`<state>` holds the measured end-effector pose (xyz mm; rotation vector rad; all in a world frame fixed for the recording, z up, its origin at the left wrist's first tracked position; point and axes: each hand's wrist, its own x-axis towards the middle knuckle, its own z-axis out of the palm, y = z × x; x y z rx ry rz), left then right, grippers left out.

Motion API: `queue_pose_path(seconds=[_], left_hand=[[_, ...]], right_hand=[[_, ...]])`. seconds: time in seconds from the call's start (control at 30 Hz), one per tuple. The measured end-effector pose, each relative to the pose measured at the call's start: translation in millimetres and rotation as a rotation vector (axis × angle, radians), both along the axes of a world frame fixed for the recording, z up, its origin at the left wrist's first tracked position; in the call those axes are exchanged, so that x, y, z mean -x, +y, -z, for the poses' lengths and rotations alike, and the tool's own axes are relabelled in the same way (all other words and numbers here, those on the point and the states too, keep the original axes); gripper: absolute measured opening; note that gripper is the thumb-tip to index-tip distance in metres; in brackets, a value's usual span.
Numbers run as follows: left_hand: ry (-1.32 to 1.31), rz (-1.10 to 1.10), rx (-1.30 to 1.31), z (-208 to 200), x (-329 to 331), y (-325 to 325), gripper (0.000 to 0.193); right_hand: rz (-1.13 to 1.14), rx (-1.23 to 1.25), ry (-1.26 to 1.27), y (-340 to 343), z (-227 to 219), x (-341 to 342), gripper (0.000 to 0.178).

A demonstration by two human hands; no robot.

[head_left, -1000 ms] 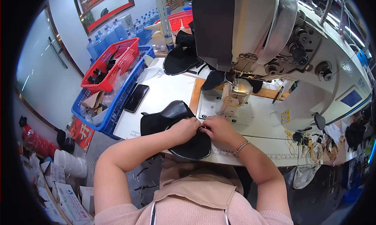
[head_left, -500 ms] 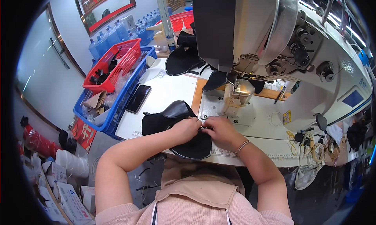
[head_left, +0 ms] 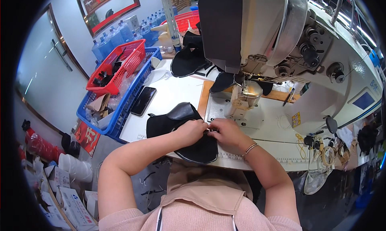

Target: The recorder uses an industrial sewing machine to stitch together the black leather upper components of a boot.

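Observation:
A black fabric shoe upper (head_left: 198, 152) with a smooth, shiny leather-like flap (head_left: 181, 111) lies across the front edge of the sewing table, partly over it. My left hand (head_left: 192, 131) is closed on its middle, fingers bent into a pinch. Close beside it, my right hand (head_left: 226, 131) also pinches at the upper's edge, its fingertips almost meeting the left ones. A small pale bit shows between the fingertips, too small to name. Beyond my hands stands the metal post (head_left: 246, 100) of a sewing machine (head_left: 329, 42), apart from the piece I hold.
A black phone (head_left: 143, 101) lies at the left of the white tabletop (head_left: 177, 86). Left of it, a red basket (head_left: 132, 56) rests on a blue crate (head_left: 113, 118). More black pieces (head_left: 188, 62) lie behind, one (head_left: 222, 82) near the needle. Scissors and threads hang at the right.
My right fingertips have shifted slightly at the pinch, and a pale bit now shows between the hands. The shoe upper stays almost in place.

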<state>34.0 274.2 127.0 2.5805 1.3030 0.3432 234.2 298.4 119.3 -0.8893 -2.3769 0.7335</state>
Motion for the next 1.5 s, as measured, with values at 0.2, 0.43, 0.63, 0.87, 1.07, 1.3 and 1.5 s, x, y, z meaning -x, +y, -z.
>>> queue_pose_path(seconds=[0.2,0.43,0.63,0.87,1.07,1.3,1.5], left_hand=[[0.047,-0.001,-0.010,-3,0,0,0.011],[0.041,-0.005,0.000,-3,1,-1,0.012],[0.056,-0.061,0.007,-1,1,1,0.011],[-0.022,-0.006,-0.069,5,7,4,0.011],[-0.034,-0.038,-0.016,-42,-5,-2,0.012],[-1.135,-0.261,0.163,-102,86,-43,0.031],[0.092,-0.428,0.255,-58,114,-54,0.135]], right_hand=[[0.043,0.014,-0.012,1,0,-4,0.019],[0.026,-0.074,-0.034,1,0,4,0.019],[0.041,-0.041,-0.045,-1,-1,1,0.019],[0.028,-0.101,-0.121,9,4,19,0.018],[0.043,-0.092,-0.105,3,2,15,0.018],[0.371,-0.110,0.033,-28,-2,-41,0.020],[0.435,0.474,0.376,-47,17,-35,0.020]])
